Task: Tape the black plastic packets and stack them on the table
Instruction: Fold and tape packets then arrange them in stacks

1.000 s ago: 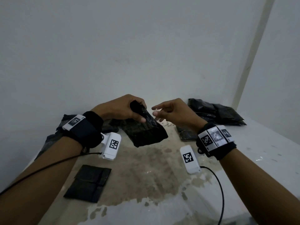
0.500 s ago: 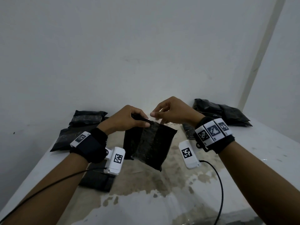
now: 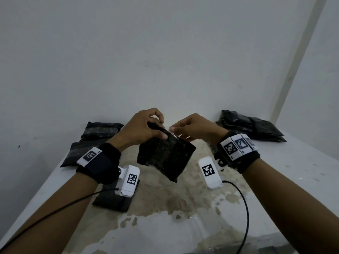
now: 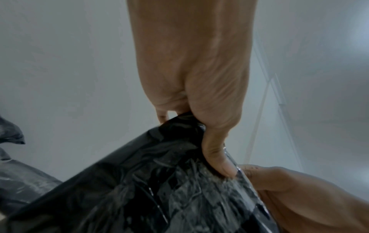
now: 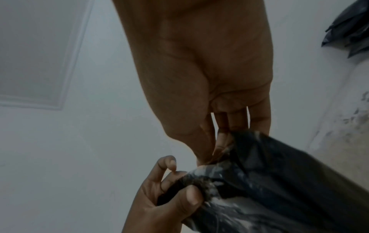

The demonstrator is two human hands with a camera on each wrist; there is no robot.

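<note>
We hold 1 black packet (image 3: 166, 156) in the air above the bench (image 3: 302, 180), tilted, its lower corner hanging free. The left hand (image 3: 141, 129) grips the packet's top edge, thumb pressed on the front face, fingers (image 4: 162, 113) curled behind. The right hand (image 3: 196, 127) pinches the same top edge just beside the left thumb, where a shiny clear strip (image 4: 235, 171) lies. More black packets lie at the far left (image 3: 99, 132) and far right (image 3: 253, 125) of the bench; a flat black one (image 3: 111, 200) lies under the left wrist.
</note>
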